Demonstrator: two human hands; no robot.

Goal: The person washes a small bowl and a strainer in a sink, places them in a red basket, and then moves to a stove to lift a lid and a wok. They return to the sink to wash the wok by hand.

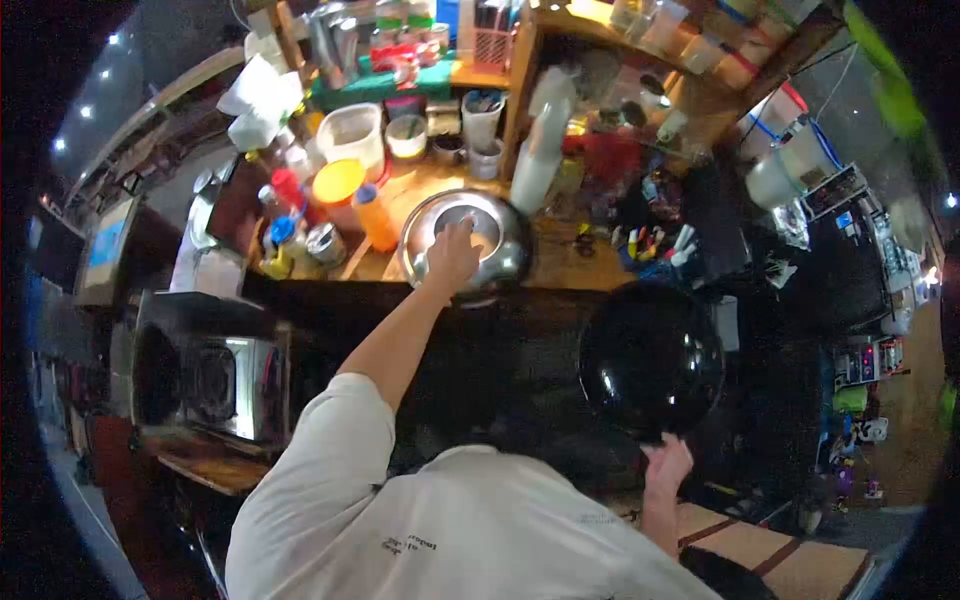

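On the lit bench, a round shiny metal dish or lid (415, 240) with a raised inner ring lies near the front edge. My left hand (455, 260) reaches down to its middle, fingers drawn together; what they pinch there is hidden. Off to the right, a large glossy black round thing (650, 355), which looks like a balloon, hangs in front of the bench. Its lower end meets my right hand (668, 463), whose fingers are closed there. An orange bottle (375, 217) and a tub with a yellow lid (340, 183) stand left of the metal dish.
A tall pale bottle (538, 165) stands behind the metal dish. Markers (655, 245) and scissors (585, 238) lie to the right on the bench. White tubs (352, 137) and cups line the back, below a shelf. A microwave-like box (225, 375) sits at lower left.
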